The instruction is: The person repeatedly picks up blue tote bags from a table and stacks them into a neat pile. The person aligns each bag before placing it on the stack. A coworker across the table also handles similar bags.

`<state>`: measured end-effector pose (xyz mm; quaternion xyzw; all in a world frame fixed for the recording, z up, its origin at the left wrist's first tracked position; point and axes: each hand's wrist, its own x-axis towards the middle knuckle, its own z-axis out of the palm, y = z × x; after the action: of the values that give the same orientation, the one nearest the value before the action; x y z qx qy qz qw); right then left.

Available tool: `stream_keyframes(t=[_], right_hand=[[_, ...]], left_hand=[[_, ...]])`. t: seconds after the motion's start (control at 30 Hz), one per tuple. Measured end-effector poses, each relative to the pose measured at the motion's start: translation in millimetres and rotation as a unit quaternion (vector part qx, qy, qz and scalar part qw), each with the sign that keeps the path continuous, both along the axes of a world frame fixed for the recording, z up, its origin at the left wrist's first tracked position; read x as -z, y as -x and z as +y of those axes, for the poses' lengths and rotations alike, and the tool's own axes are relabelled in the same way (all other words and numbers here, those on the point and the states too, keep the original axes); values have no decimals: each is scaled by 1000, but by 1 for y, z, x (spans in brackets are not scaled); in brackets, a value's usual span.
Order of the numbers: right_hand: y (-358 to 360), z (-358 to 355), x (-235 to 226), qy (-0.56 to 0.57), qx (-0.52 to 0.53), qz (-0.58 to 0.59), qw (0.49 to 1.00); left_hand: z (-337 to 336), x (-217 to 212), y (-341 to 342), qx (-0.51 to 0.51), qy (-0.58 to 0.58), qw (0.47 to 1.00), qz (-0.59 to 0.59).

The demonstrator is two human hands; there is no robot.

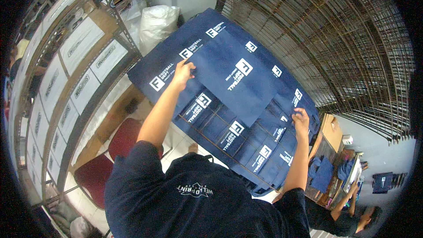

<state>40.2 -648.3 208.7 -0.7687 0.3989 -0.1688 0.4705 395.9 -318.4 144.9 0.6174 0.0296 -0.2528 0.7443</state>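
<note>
Both my arms reach forward over navy fabric sheets with white prints, spread over a large wire rack. My left hand [183,73] is at the left side of the stack, fingers bent and apart, with the index finger stretched out at the edge of a navy fabric panel [235,94]. This panel lies across the middle, over other printed pieces [229,139]. Farther right, my right hand [301,121] is above the right part of the sheets with its fingers curled in. Whatever it may pinch is too small to make out.
Wire racks [317,22] are stacked or raised at the back right. White boxes [83,88] fill shelves at left, near dark red chairs [123,139]. A white sack [158,24] stands behind. At lower right, another person [348,216] works beside a wooden table [324,141].
</note>
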Motion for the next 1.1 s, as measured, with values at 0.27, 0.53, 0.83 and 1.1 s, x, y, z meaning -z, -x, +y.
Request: stream_keyframes(t=[0.27,0.53,0.83,1.1], right_hand=[[-73,-19,92,208,15,95,973],[-73,-8,97,195,40,117,973],[-71,-3,104,199,56,106,973],[-76,2,96,202,63,107,971]], left_hand=[[-20,101,-27,-35,-311,933,-180],[-15,98,-27,-26,-359,907,-220],[-20,96,-23,-56,-383,882,-269],[-16,108,-31,-42,-358,894,-267]])
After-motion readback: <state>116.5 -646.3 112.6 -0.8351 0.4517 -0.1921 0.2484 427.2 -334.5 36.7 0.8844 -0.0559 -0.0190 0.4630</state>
